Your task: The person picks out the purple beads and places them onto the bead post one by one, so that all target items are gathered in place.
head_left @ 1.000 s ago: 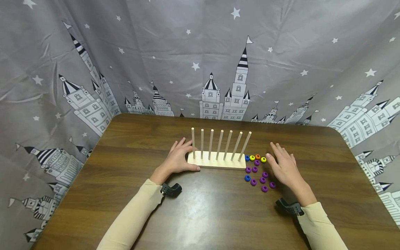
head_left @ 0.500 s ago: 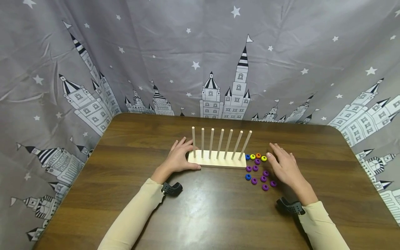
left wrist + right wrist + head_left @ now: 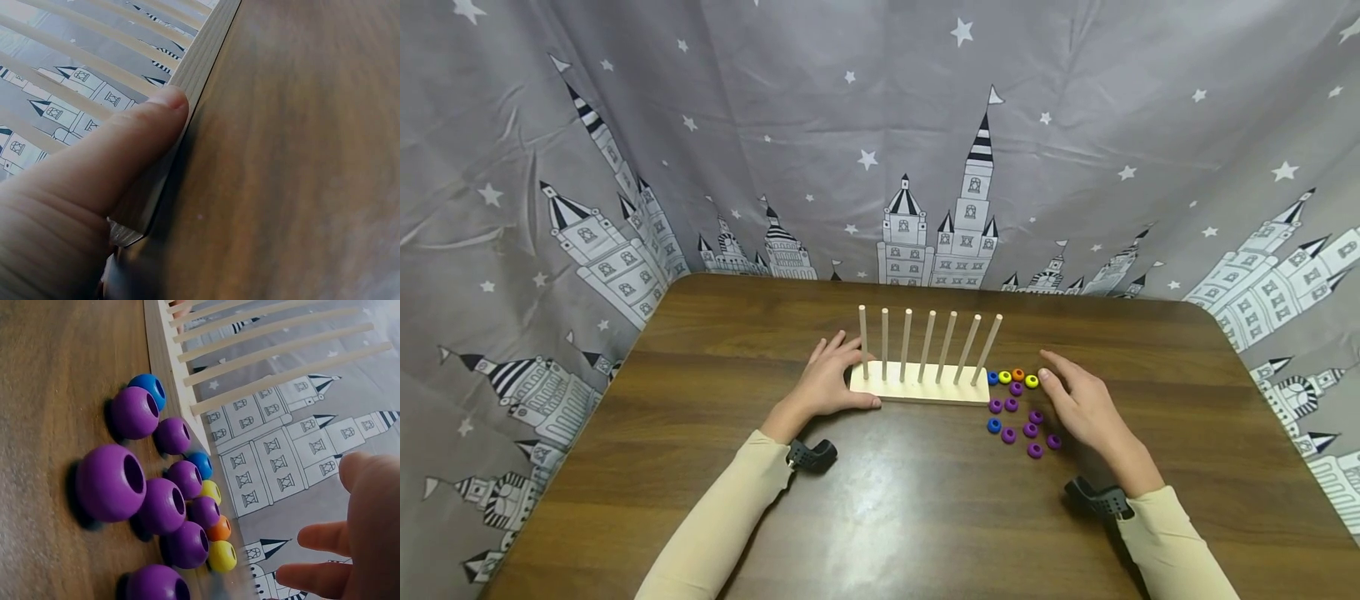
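A pale wooden peg stand with several upright bare rods stands on the table. My left hand grips its left end, with the thumb along the front edge and the other fingers behind. Beside the stand's right end lie loose beads: several purple ones, two blue ones, two yellow ones and one orange bead. My right hand is just right of the beads, nearest the yellow bead at the right. It holds nothing, and its fingers are apart in the right wrist view.
The brown wooden table has rounded far corners. A grey curtain printed with castles and stars hangs behind it and at both sides. Each wrist wears a black strap with a camera.
The right hand's fingers have come closer together and bent slightly downward near the yellow bead. The left hand, the peg stand and the beads stay where they were.
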The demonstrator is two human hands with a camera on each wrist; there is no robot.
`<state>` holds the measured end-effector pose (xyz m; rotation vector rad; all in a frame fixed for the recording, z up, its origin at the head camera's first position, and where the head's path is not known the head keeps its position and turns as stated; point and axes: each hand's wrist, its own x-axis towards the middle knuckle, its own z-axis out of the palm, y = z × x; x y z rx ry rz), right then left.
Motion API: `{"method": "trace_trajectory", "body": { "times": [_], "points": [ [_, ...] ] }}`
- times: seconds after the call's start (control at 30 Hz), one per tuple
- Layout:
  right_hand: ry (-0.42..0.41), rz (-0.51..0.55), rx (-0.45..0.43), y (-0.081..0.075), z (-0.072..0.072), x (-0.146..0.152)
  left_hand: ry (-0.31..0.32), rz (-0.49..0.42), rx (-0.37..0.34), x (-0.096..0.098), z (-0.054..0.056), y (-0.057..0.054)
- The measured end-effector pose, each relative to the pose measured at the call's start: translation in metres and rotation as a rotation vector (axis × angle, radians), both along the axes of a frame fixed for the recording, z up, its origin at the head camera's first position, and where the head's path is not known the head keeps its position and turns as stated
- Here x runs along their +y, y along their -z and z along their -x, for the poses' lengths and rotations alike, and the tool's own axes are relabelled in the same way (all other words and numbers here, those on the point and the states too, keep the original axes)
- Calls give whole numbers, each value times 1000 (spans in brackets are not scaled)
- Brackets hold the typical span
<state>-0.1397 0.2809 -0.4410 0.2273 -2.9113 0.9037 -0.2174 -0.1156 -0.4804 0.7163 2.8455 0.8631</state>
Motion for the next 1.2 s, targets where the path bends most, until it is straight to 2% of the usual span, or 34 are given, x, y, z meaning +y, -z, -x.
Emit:
{"method": "trace_trajectory", "body": {
  "times": [0.4, 0.67, 0.87, 1.2],
  "points": [
    [51, 66, 145, 4, 2, -8, -1, 6, 2, 0, 2, 1],
    [88, 91, 194, 16, 4, -11, 6, -1, -1, 1, 0, 1],
    [74, 152, 202, 22, 6, -15, 4, 0, 3, 0, 0, 1],
    [66, 131, 145, 28, 9, -20, 1, -1, 5, 0, 0, 0]
  ]
}}
